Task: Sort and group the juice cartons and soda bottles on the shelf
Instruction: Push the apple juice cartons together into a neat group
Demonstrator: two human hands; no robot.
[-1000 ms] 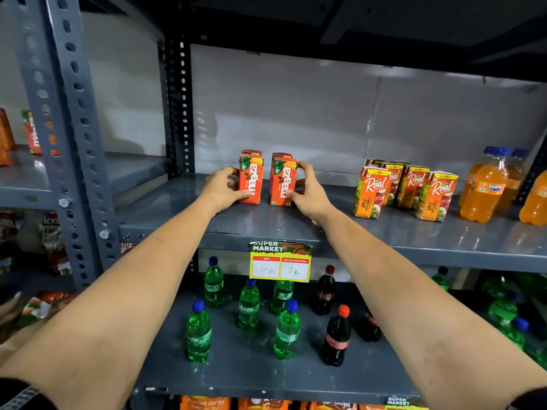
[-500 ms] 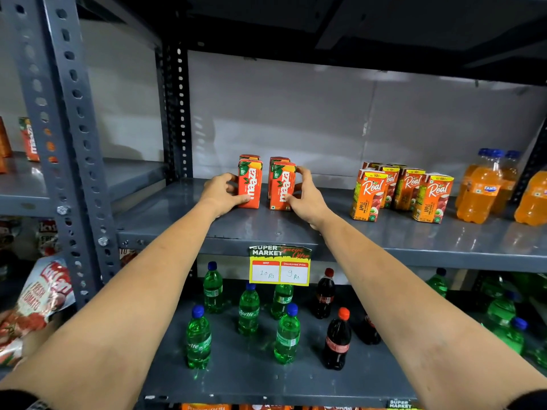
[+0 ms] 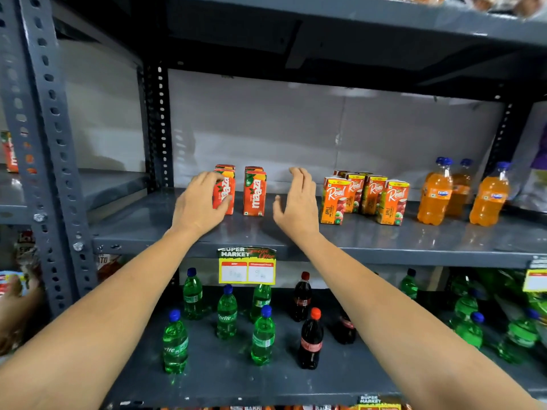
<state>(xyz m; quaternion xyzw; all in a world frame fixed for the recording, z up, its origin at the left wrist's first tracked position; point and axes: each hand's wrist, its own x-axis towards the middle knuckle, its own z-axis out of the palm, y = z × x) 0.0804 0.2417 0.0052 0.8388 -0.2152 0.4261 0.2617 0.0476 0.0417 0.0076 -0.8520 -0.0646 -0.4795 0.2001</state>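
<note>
Your left hand wraps loosely round the left front Maaza carton on the middle shelf. Your right hand, fingers spread and empty, hovers just right of the second Maaza carton. Real cartons and Fanta bottles stand farther right.

Both hands forward, fingers spread

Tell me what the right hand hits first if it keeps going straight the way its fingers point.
Probably nothing on the shelf: the open right hand points into the gap between the red-orange Maaza juice cartons and the orange Real apple juice cartons, so the pale back wall would likely come first. Depth is unclear.
</note>
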